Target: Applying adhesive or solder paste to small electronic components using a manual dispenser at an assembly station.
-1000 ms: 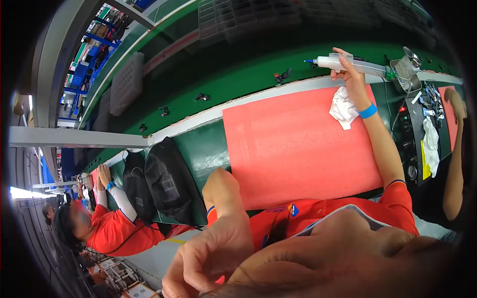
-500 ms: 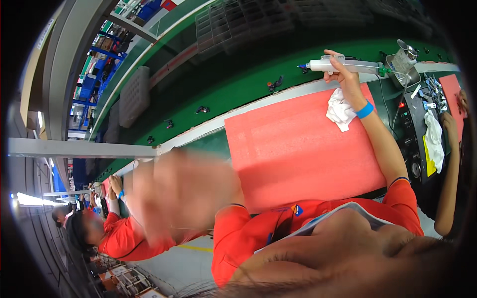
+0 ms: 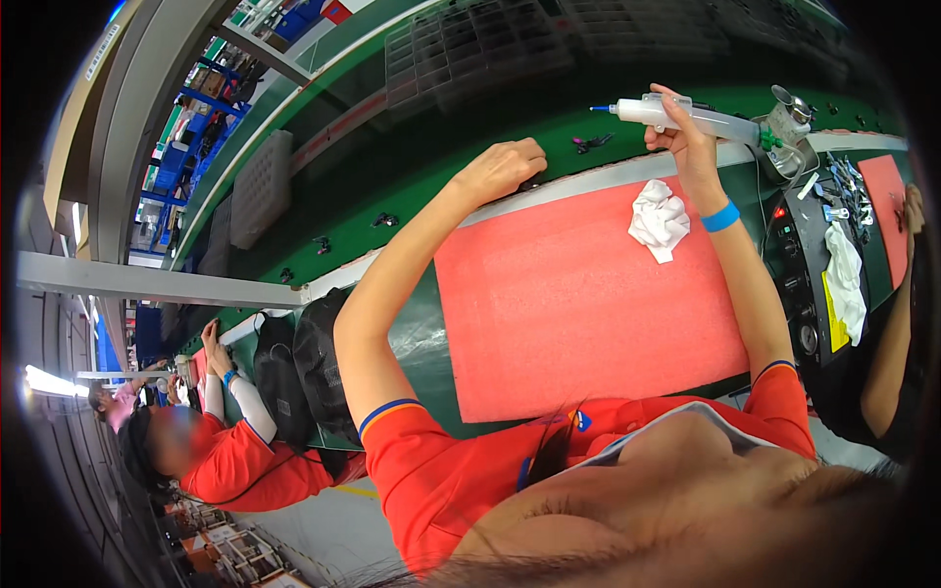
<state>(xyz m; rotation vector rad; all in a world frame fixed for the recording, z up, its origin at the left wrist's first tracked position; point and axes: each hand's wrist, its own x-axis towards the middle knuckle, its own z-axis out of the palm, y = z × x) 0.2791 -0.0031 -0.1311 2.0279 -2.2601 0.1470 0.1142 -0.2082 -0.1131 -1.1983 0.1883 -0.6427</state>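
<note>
Syringe [image 3: 720,123] lies sideways in the right hand's [image 3: 689,142] wrapped grip above the belt [image 3: 431,178], tip [image 3: 601,109] toward the left hand [image 3: 502,171], whose grip, near a dark part [image 3: 530,183], is hidden.

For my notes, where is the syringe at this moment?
In the head view, the syringe is at upper right, held in the right hand, above the white cloth on the red mat.
</note>
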